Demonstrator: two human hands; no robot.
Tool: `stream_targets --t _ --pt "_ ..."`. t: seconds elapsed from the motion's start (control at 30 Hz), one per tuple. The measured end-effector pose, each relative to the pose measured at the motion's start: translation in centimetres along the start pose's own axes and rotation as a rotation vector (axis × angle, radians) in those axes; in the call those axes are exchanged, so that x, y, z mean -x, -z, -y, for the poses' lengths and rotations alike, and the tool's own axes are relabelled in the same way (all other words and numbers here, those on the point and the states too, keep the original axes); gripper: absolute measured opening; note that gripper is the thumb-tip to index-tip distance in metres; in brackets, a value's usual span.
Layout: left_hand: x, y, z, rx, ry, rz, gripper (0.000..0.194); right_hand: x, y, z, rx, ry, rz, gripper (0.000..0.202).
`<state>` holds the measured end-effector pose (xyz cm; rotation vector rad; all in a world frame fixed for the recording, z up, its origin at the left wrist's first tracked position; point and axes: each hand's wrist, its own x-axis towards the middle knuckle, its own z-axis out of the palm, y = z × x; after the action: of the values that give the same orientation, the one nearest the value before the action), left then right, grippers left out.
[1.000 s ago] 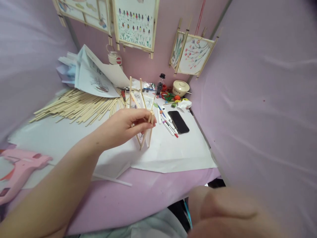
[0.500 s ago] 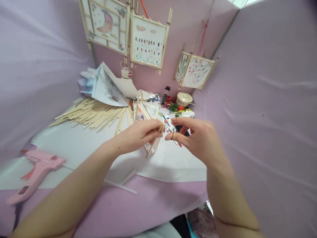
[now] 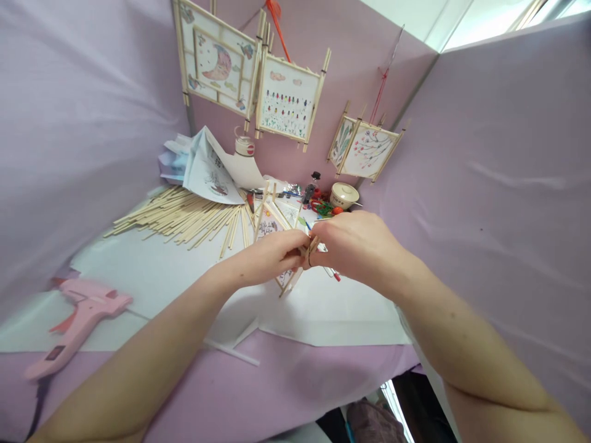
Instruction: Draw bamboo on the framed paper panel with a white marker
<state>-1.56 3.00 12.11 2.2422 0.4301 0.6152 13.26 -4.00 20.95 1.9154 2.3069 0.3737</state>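
A small lantern of bamboo sticks with drawn paper panels (image 3: 266,226) tilts over the white table covering. My left hand (image 3: 270,255) is closed on its near stick ends, fingers pinched together. Right against it, my right hand (image 3: 360,246) grips a thin dark rubber band (image 3: 309,253) at the same stick ends. The band's loop shows beside the thumb; how far it goes round the sticks is hidden by my fingers. Just below the right hand, a marker with a red cap (image 3: 335,275) lies on the table.
Loose bamboo sticks (image 3: 184,215) fan out at left behind my forearm, under paper sheets (image 3: 215,169). A pink glue gun (image 3: 85,307) lies at near left. Finished lanterns (image 3: 289,101) hang at the back. A lidded bowl (image 3: 344,195) and a dark-capped bottle (image 3: 311,186) stand behind.
My right hand has moved left and turned over, bringing the stretched rubber band from open air to the stick ends. The left hand keeps its hold. The view has shifted slightly.
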Motion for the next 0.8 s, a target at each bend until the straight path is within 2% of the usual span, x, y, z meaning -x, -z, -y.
stream_targets --t 0.17,0.37,0.43,0.53,0.6,0.67,0.73,0.8 --pt "0.1 -0.1 -0.1 0.140 0.099 -0.020 0.025 0.3 -1.8 -0.5 -0.110 0.023 -0.025 0.034" --pt "0.0 -0.5 1.1 0.236 0.021 -0.050 0.027 1.7 -4.9 -1.3 -0.416 -0.038 0.011 0.037" --pt "0.0 -0.4 1.3 0.217 0.010 -0.047 0.024 2.6 -5.8 -1.6 -0.571 -0.006 -0.040 0.036" --pt "-0.1 -0.3 1.3 0.210 0.001 -0.033 0.021 4.0 -7.2 -2.0 -0.854 0.114 -0.200 0.026" --pt "-0.1 -0.3 1.2 0.209 -0.010 -0.025 0.019 4.5 -8.2 -2.2 -1.102 0.150 -0.287 0.019" --pt "-0.2 -0.4 1.2 0.223 -0.024 -0.022 0.015 4.6 -9.3 -2.2 -1.433 0.112 -0.305 0.024" --pt "-0.3 -0.4 1.2 0.240 -0.036 -0.021 0.010 4.3 -10.1 -2.3 -1.764 0.002 -0.186 0.029" --pt "-0.4 -0.4 1.1 0.234 -0.045 -0.019 0.007 3.8 -10.3 -2.4 -1.968 -0.136 0.032 0.027"
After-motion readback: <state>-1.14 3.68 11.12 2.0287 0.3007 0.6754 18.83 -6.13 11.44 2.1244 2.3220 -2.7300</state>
